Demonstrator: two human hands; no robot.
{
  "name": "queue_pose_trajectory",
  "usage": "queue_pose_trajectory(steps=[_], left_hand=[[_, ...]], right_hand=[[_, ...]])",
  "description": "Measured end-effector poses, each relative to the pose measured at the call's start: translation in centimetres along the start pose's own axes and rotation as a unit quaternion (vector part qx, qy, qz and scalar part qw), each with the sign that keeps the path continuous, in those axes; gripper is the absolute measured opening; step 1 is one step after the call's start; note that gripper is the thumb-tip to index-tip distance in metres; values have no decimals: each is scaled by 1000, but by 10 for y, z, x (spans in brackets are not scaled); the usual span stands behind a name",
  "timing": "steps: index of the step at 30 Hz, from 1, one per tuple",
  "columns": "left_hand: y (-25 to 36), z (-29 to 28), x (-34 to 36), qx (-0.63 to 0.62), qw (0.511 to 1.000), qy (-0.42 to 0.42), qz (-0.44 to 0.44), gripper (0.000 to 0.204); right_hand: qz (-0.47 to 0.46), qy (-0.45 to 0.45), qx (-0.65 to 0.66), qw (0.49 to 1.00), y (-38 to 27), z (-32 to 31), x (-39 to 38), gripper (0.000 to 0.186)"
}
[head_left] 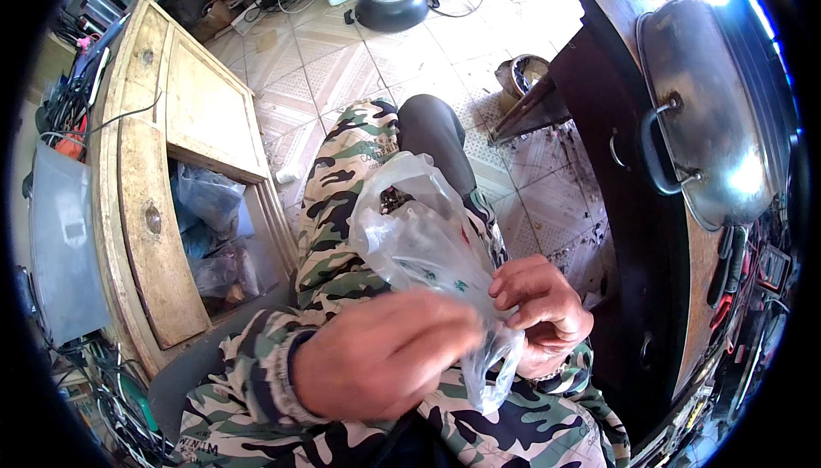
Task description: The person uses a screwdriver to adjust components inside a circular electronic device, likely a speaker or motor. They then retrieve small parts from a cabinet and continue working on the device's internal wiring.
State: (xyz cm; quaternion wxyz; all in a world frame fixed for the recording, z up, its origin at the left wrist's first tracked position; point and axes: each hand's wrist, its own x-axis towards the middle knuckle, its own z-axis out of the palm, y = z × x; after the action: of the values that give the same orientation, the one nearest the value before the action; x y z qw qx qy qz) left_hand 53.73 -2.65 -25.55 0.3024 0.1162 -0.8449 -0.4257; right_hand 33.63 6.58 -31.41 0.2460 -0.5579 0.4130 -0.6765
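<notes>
A clear plastic bag (pixel 419 241) lies across my lap, its open mouth facing my knees. Small dark bits (pixel 393 199) show inside the mouth, too small to name. My right hand (pixel 545 307) pinches the bag's near right edge between thumb and fingers, and a loose handle-like strip hangs below it. Over the near part of the bag, my left hand (pixel 389 355) is smeared by motion. Its fingertips reach toward the gathered plastic by my right hand, and whether they grip it is unclear.
To the left stands a wooden cabinet (pixel 141 203) with plastic bags inside its opening. On the right, a dark desk (pixel 611 211) bears a metal pot (pixel 714 117) with a black handle, and pliers-like tools. A bucket (pixel 523 74) and a black round pan (pixel 391 8) sit on the tiled floor.
</notes>
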Motion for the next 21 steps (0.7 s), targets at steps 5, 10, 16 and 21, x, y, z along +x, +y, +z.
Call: queue_pose_trajectory(steps=[5, 10, 16, 21], left_hand=[[-14, 3, -6, 152, 973, -153, -82, 20], [-38, 12, -10, 286, 940, -167, -88, 13], [-43, 16, 1, 285, 903, -193, -257, 43], [-46, 21, 3, 329, 925, -120, -145, 28]], right_hand=[[-17, -40, -23, 999, -9, -7, 8, 26], [-22, -27, -3, 999, -9, -7, 5, 31], [-48, -71, 25, 996, -13, -10, 14, 39], [-90, -34, -42, 994, -8, -7, 9, 53]])
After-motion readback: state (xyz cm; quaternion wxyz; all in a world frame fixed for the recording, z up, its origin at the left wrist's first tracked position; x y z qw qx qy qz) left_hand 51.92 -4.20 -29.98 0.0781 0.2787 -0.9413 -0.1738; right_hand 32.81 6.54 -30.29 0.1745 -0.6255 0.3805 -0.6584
